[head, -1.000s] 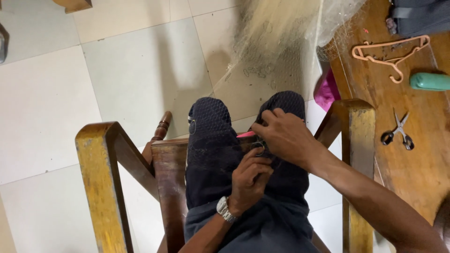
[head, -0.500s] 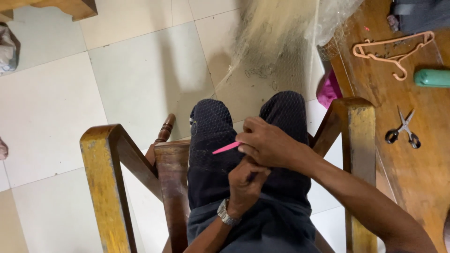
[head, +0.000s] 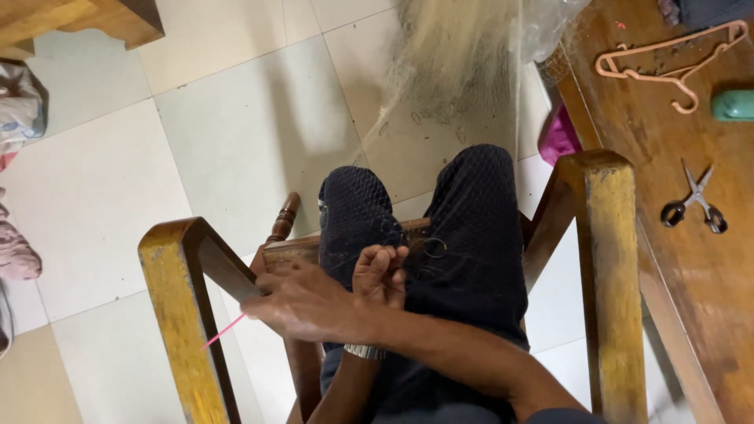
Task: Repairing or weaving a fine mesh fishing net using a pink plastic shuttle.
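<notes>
I sit in a wooden chair with dark trousers (head: pixel 471 235) on my legs, and a fine pale fishing net (head: pixel 463 71) runs from the floor up over my knees. My left hand (head: pixel 381 273), a watch on its wrist, pinches the net's mesh on my lap with closed fingers. My right hand (head: pixel 302 302) has crossed over to the left armrest (head: pixel 184 298). It grips a thin pink netting needle (head: pixel 224 331), whose tip sticks out to the lower left.
A wooden table (head: pixel 691 298) on the right carries scissors (head: pixel 695 202), a pink hanger (head: pixel 667 63) and a green object (head: pixel 734 104). The right armrest (head: pixel 605 259) stands next to it. Bundled cloth (head: pixel 20 110) lies at the left, on pale floor tiles (head: pixel 236 133).
My right hand has swung from my right knee across to the left armrest, drawing the pink needle out leftward. My left hand stays on the net at my lap.
</notes>
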